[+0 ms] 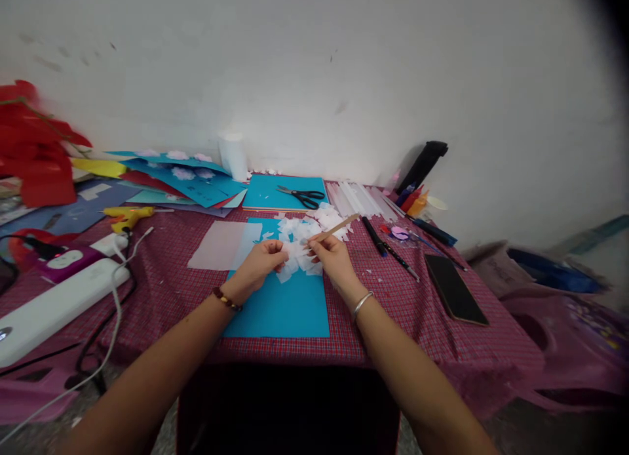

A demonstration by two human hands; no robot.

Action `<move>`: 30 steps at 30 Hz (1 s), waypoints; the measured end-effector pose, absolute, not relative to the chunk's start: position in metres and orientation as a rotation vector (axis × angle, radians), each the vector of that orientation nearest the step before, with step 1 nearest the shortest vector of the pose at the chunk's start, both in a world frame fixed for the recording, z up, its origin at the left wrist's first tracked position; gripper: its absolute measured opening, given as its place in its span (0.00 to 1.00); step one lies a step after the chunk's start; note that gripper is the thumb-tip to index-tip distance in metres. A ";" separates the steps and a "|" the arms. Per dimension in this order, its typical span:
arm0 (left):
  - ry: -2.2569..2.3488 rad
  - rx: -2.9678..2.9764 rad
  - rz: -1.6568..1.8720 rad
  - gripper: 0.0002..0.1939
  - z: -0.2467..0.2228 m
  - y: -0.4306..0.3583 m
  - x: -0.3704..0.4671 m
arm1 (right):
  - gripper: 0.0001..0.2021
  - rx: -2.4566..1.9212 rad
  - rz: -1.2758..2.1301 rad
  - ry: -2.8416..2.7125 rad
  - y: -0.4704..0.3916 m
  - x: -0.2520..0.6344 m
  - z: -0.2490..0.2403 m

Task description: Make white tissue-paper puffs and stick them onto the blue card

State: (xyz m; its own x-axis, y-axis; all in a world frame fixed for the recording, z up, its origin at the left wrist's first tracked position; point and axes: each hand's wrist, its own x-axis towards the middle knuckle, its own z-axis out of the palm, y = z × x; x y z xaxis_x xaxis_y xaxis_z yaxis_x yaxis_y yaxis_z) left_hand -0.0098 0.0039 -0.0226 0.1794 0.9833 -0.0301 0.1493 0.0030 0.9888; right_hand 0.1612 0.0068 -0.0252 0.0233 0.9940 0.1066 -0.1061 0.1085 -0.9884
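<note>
Over a blue sheet of card [280,307], my left hand [265,258] pinches a small white piece of thin paper [293,250] between thumb and fingers. My right hand [331,255] is closed on a thin wooden stick [340,227], which slants up to the right; its near end is at the white paper. Loose white paper pieces [297,229] lie heaped just beyond both hands, and some rest on the card. Left of the card is a translucent whitish sheet [216,245], partly overlapping it.
Black-handled scissors [307,196] lie on blue card at the back. A phone [455,288] and pens [400,261] are to the right. On the left are a yellow glue gun [128,216], a white power strip [59,311] with cables, and stacked cards [191,183].
</note>
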 end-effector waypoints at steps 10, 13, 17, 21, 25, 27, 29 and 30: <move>1.296 1.816 1.224 0.29 -0.020 0.007 -0.021 | 0.12 -1.001 1.261 -1.039 0.006 0.169 -0.017; 0.907 1.595 1.070 0.36 -0.015 0.004 -0.018 | 0.14 -0.957 1.344 -1.058 0.002 0.168 -0.014; 0.784 1.346 0.927 0.29 -0.013 0.001 -0.015 | 0.15 -0.930 1.386 -1.083 0.000 0.169 -0.011; 0.983 1.393 0.965 0.14 -0.016 0.004 -0.016 | 0.14 -0.965 1.335 -1.074 0.004 0.171 -0.012; 1.187 1.554 1.062 0.13 -0.022 0.011 -0.022 | 0.13 -1.012 1.236 -1.066 0.011 0.177 -0.017; 1.271 1.606 1.127 0.17 -0.022 0.014 -0.026 | 0.12 -1.023 1.211 -1.107 0.015 0.181 -0.018; 1.367 1.697 1.188 0.20 -0.019 0.015 -0.030 | 0.11 -1.026 1.176 -1.141 0.017 0.187 -0.017; 1.421 1.747 1.210 0.20 -0.018 0.015 -0.032 | 0.10 -1.027 1.149 -1.143 0.019 0.190 -0.016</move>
